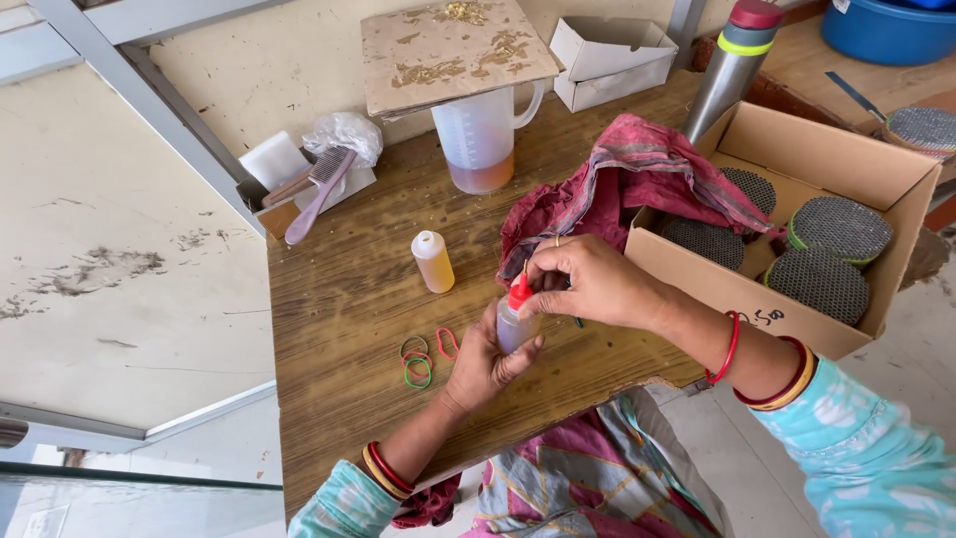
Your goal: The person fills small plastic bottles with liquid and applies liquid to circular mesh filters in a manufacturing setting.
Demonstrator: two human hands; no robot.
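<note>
- Where the fingers of the right hand [597, 284] pinch together, they are clamped on the red cap [519, 292] of a small bottle [514, 324], thumb and forefinger meeting at its pointed tip.
- The fingers of the left hand [488, 364] are curled and clamped round the body of the small bottle, holding it upright just above the table [339, 299], near its front edge.
- The small bottle is squat and translucent, with a pale, greyish-lilac look to its body; most of it is hidden by the left hand, so how full it is cannot be told.
- Both wrists carry red and gold bangles [383, 470], and the sleeves are turquoise with a light pattern.
- Just left of the left hand, a few rubber bands [423, 357] in red and green lie flat on the wood.
- Further back stands a second bottle [433, 261] with amber liquid and a pale cap, upright and well apart from the hands.
- Behind the right hand, a crumpled red cloth [627, 184] drapes over the edge of a cardboard box [846, 159] that holds round, mesh-covered discs [839, 227].
- At the back, a clear measuring jug [483, 139] with a little amber liquid is covered by a cardboard square [453, 50].
</note>
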